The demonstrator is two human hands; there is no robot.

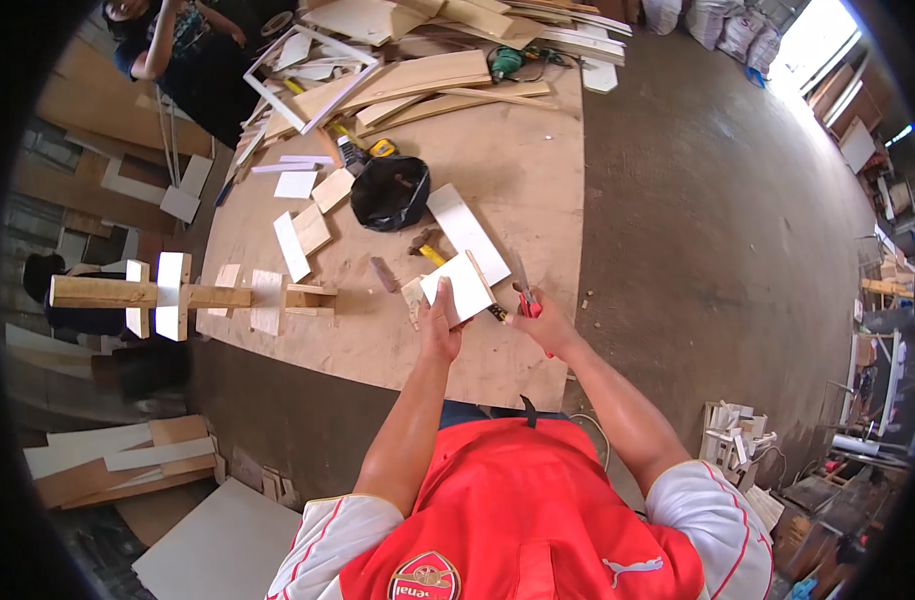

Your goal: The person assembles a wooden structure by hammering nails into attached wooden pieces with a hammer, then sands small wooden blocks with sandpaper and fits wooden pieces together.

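I am viewing the station by head camera, with the red shirt front occupying the near zone. Above the near part of the plywood worktop, the left hand is holding the white board piece; the thumb is pressing on the upper face, and the remaining fingers are wrapping underneath, mostly hidden. The right hand is gripping the red-handled tool, fingers curling around the handles, and the metal end is pointing away from the body just beside the board piece; I cannot tell whether they are touching. Just beyond, the yellow-handled hammer is lying near a long white board. Farther out, an open black bag is standing near the yellow tape measure. At the far end, timber offcuts are lying piled beside a green power tool, and another person is standing at left.
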